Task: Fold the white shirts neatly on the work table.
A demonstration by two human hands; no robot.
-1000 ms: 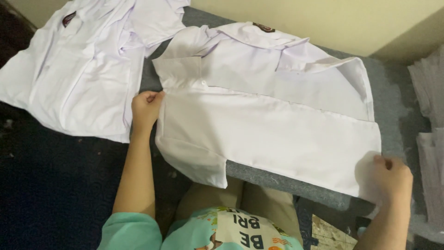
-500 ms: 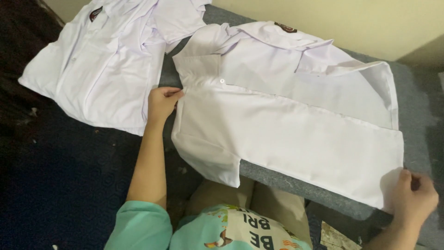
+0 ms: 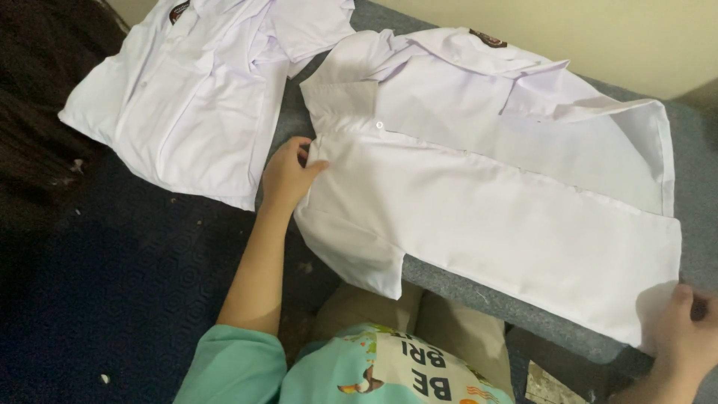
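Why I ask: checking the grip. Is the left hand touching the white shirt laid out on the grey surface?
Touching. The head view shows the left hand pinching the edge of the white shirt near its collar end, with no gap between them.

Short mint-green sleeve [image 3: 232, 366] beside a light printed shirt front [image 3: 404, 370] with cartoon artwork, tan trousers [image 3: 441, 329] above it, forearms bare

A grey, felt-covered bench [image 3: 479, 295] runs diagonally beneath a plain cream wall [image 3: 598, 37]. Below and to the left lies a dark navy carpet [image 3: 127, 299] with a faint pattern and specks of lint. The light is soft and even.
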